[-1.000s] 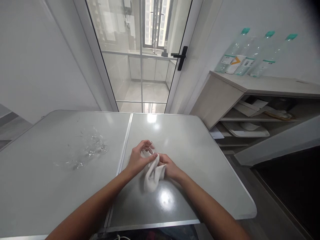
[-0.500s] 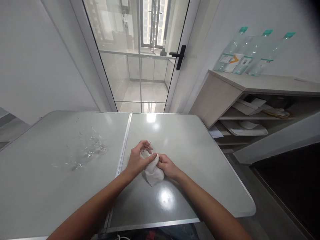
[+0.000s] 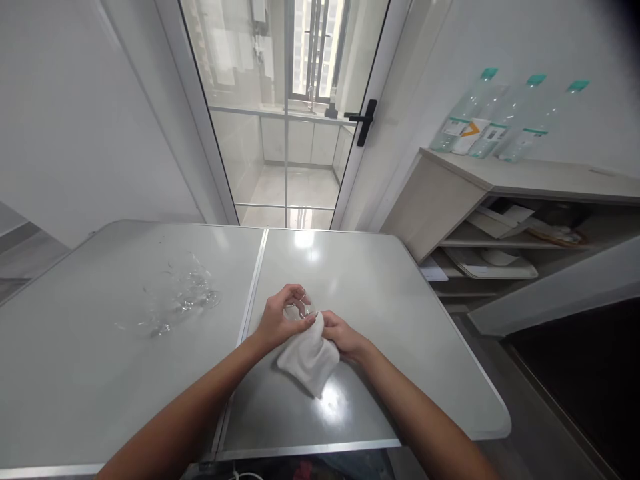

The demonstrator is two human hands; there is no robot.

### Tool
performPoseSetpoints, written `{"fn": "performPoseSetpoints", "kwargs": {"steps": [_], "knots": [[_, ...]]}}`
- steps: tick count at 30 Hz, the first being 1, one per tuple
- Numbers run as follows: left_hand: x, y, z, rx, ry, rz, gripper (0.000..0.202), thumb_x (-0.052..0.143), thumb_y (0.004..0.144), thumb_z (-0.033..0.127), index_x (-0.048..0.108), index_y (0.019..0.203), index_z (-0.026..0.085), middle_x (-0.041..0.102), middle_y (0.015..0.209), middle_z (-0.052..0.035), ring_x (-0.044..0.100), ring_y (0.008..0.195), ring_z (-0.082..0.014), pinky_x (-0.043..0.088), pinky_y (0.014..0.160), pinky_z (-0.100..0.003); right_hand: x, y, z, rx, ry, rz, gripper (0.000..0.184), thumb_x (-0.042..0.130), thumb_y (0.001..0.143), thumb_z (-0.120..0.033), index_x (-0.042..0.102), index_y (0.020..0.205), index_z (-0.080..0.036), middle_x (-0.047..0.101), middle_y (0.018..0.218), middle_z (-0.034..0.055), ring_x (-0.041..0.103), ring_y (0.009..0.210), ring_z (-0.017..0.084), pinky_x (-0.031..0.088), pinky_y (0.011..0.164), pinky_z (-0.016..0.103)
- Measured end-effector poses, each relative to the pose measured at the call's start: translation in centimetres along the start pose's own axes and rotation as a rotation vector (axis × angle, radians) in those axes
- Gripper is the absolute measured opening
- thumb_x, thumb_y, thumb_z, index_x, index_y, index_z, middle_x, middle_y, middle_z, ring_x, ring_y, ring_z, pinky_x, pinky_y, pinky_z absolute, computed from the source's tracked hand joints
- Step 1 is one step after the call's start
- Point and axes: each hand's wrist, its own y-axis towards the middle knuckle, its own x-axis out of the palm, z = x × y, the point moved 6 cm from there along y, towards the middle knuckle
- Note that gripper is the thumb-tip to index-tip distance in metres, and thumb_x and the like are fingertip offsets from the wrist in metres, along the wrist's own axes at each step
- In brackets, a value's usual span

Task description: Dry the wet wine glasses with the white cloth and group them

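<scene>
My left hand (image 3: 283,313) is curled around a clear glass (image 3: 292,311), whose round rim shows between thumb and fingers. The rest of the glass is hidden by my fingers and the cloth. In my right hand (image 3: 345,335) is a white cloth (image 3: 311,357), pressed against the near right side of the glass. The cloth's loose end hangs toward me, low over the table. Farther left, several pieces of clear glassware (image 3: 187,303) lie close together; their exact outlines are hard to make out.
The grey table (image 3: 380,393) has a metal seam (image 3: 257,273) left of my hands. Beyond its far edge is a glass door with a black handle (image 3: 367,121). A wooden shelf unit (image 3: 450,177) at the right carries several clear bottles (image 3: 523,137) with green caps.
The cloth has spread out, its loose end dropping lower toward me. Both hands keep their hold near the same spot. The view has tilted slightly.
</scene>
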Motion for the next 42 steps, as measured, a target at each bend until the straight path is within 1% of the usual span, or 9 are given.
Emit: {"fn": "performPoseSetpoints", "kwargs": {"steps": [3,7,12,15,20,26,34,38,42], "knots": [[0.0,0.2,0.0,0.009,-0.036,-0.026,0.041,0.079,0.079,0.036,0.053,0.107,0.021,0.067,0.096,-0.0037,0.066,0.071,-0.0135,0.054,0.074,-0.030,0.0,0.0,0.0,0.011,-0.015,-0.043,0.037,0.072,0.085,-0.052,0.065,0.081,-0.016,0.059,0.071,-0.0003,0.049,0.062,0.013,0.040,0.061,0.025],[-0.5,0.1,0.3,0.075,0.115,0.073,0.042,0.079,0.079,0.035,0.053,0.108,0.021,0.067,0.098,-0.0033,0.068,0.074,-0.0139,0.054,0.078,-0.030,-0.2,0.0,-1.9,-0.240,-0.498,0.162,0.014,0.058,0.095,-0.031,0.066,0.093,-0.020,0.064,0.083,0.0014,0.053,0.075,0.018,0.042,0.076,0.029],[-0.5,-0.3,0.8,0.142,0.249,0.153,0.045,0.079,0.079,0.033,0.052,0.113,0.022,0.069,0.103,-0.0041,0.070,0.078,-0.0143,0.055,0.083,-0.031,-0.1,-0.3,-2.5,-0.368,-0.806,0.279,0.020,0.047,0.098,-0.021,0.066,0.105,-0.023,0.069,0.095,0.0054,0.055,0.084,0.022,0.041,0.086,0.036],[-0.8,-0.3,0.9,0.162,0.244,0.147,0.044,0.079,0.078,0.035,0.053,0.111,0.022,0.068,0.100,-0.0033,0.068,0.075,-0.0134,0.055,0.079,-0.030,-0.1,-0.3,-2.7,-0.357,-0.738,0.255,0.019,0.051,0.097,-0.026,0.067,0.106,-0.022,0.068,0.093,0.0036,0.055,0.081,0.020,0.041,0.083,0.033],[-1.7,-0.2,0.9,0.153,0.225,0.152,0.047,0.083,0.072,0.037,0.055,0.106,0.021,0.066,0.088,-0.0003,0.057,0.062,-0.0105,0.051,0.065,-0.026,0.8,0.2,-1.8,-0.189,-0.353,0.080,0.031,0.060,0.095,-0.047,0.068,0.094,-0.017,0.064,0.084,0.0013,0.054,0.076,0.016,0.042,0.071,0.026],[-1.5,0.1,-0.2,0.030,-0.034,0.108,0.041,0.078,0.079,0.038,0.052,0.106,0.021,0.067,0.088,-0.0015,0.054,0.061,-0.0097,0.046,0.059,-0.025,0.2,0.3,0.6,0.089,0.181,0.110,0.047,0.075,0.077,-0.062,0.067,0.080,-0.015,0.059,0.066,0.0003,0.049,0.058,0.013,0.041,0.059,0.026],[-1.8,-0.1,-0.2,0.103,0.128,0.114,0.047,0.084,0.071,0.036,0.054,0.104,0.021,0.060,0.084,0.0007,0.050,0.063,-0.0096,0.046,0.059,-0.023,0.9,-0.3,-2.8,-0.246,-0.463,0.060,0.019,0.066,0.089,-0.028,0.070,0.106,-0.020,0.068,0.092,0.0018,0.058,0.081,0.017,0.045,0.077,0.027],[-1.7,-0.2,-0.1,0.070,0.005,0.110,0.046,0.083,0.073,0.034,0.051,0.104,0.022,0.061,0.086,-0.0001,0.046,0.060,-0.0081,0.044,0.057,-0.023,0.1,-0.4,-1.8,-0.208,-0.289,0.097,0.027,0.059,0.097,-0.040,0.072,0.099,-0.016,0.065,0.081,0.0023,0.054,0.074,0.016,0.043,0.070,0.026],[-0.7,-0.1,0.3,0.090,-0.202,-0.056,0.047,0.082,0.074,0.039,0.053,0.106,0.020,0.062,0.087,-0.0018,0.050,0.063,-0.0100,0.046,0.060,-0.025,0.8,-0.5,-0.1,0.036,0.032,-0.103,0.040,0.071,0.087,-0.053,0.072,0.088,-0.013,0.064,0.075,0.0028,0.053,0.065,0.014,0.042,0.062,0.024]]}}
